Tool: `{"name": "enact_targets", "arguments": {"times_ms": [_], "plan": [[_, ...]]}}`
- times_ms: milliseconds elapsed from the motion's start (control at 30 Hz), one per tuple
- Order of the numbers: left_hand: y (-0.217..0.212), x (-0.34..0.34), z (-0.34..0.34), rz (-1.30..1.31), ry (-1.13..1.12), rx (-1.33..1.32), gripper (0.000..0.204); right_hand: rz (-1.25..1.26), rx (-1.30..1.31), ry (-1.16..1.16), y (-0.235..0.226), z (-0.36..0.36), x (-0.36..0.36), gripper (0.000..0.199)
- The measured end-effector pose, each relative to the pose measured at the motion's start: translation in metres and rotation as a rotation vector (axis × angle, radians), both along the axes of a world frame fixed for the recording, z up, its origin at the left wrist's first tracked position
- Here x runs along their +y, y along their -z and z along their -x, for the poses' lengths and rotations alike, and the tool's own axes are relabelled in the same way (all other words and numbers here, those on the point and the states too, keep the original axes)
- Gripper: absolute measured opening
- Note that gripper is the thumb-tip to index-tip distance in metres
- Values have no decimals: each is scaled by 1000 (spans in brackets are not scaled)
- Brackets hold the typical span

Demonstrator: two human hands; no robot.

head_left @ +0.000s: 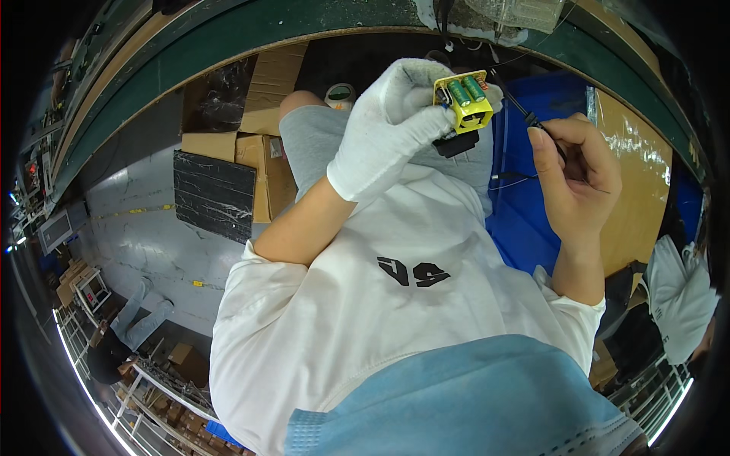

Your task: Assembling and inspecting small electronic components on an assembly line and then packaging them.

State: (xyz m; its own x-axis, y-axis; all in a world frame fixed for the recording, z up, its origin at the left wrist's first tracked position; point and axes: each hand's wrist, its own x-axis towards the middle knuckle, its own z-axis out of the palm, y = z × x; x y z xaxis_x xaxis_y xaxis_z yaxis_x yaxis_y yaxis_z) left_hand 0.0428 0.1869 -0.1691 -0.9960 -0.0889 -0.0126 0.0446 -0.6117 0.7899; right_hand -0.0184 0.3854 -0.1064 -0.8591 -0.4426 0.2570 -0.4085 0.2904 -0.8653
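In a white glove, my left hand [395, 121] is closed around a small circuit board [465, 100]. The board carries green cylindrical capacitors and a yellow-wrapped transformer, tilted toward me. Just below it a black block-shaped part [457, 144] shows, and I cannot tell whether it is joined to the board. My bare right hand [582, 171] pinches a black cable [532, 119] with a thicker sleeve near the fingers. Its thin end points up and left, close to the board's right side but seemingly apart from it.
A green-edged workbench [334, 17] curves across the far side. Blue plastic [525, 220] and a tan board [631, 167] lie at right. Cardboard boxes [262, 163] and a black wrapped panel [214, 194] stand at left. Another person [114, 346] is at far lower left.
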Motion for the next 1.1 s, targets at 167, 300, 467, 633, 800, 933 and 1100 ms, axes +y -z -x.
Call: {"name": "enact_targets", "arguments": {"times_ms": [167,300,467,633,800,933,1100], "plan": [[-1,2,0,-9,-33,-21,38,-25,46,-11,-1,-1,0,8],[-2,3,-1,-20,-17,-22,38,-104,165,-8,1,-2,1,9],[-6,6,-2,53,-42,-33,39,-165,364,-8,3,-2,-1,10],[-3,7,-2,117,-59,0,41,-159,522,4,9,-3,-5,14],[-5,4,-1,263,-34,20,44,-206,558,-29,13,-1,-1,11],[-6,7,2,149,-58,38,44,-125,203,-39,13,-4,-2,10],[2,0,13,233,-86,-7,43,161,-276,26,24,-2,-10,9]]}}
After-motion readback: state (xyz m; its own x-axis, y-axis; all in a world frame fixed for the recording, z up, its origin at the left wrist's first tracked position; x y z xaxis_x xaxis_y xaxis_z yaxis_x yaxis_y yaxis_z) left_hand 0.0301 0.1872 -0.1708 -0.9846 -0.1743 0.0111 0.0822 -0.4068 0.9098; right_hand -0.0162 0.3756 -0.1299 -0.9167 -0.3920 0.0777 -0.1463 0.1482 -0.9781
